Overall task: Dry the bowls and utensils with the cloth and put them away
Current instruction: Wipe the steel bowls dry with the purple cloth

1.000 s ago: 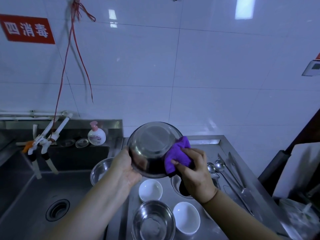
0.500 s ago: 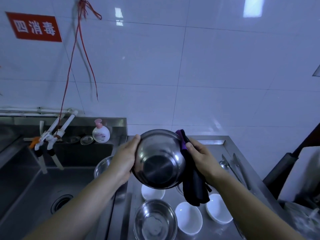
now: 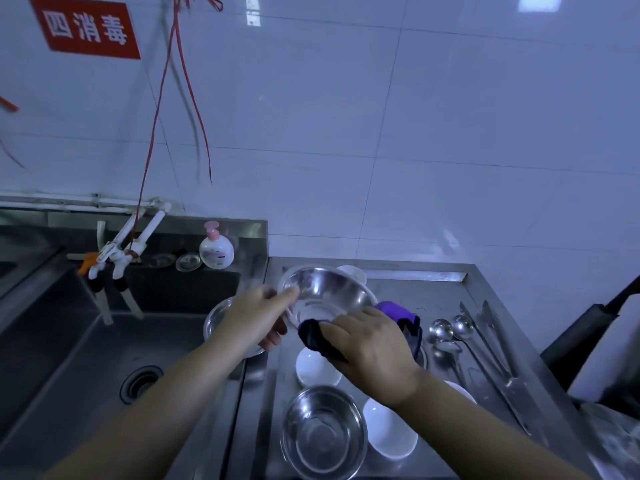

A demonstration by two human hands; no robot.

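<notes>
A steel bowl point(image 3: 325, 292) is held over the steel counter point(image 3: 408, 292), tilted with its opening facing me. My left hand point(image 3: 258, 315) grips its left rim. My right hand point(image 3: 367, 341) holds the purple cloth point(image 3: 398, 315) and presses it against the bowl's near rim. On the counter below sit another steel bowl point(image 3: 323, 431), two white bowls point(image 3: 313, 367) point(image 3: 389, 433), and a third white bowl point(image 3: 353, 273) behind. Several ladles point(image 3: 446, 332) and tongs point(image 3: 495, 344) lie to the right.
A deep sink point(image 3: 86, 341) with a drain lies left, taps point(image 3: 117, 251) and a soap bottle point(image 3: 215, 247) on its back ledge. One more steel bowl point(image 3: 216, 320) rests at the sink's right edge under my left wrist. Dark items stand at far right.
The bowl has turned from bottom-facing-me to opening-facing-me and come down toward the counter. My right hand with the cloth shifted from the bowl's right side to its near rim.
</notes>
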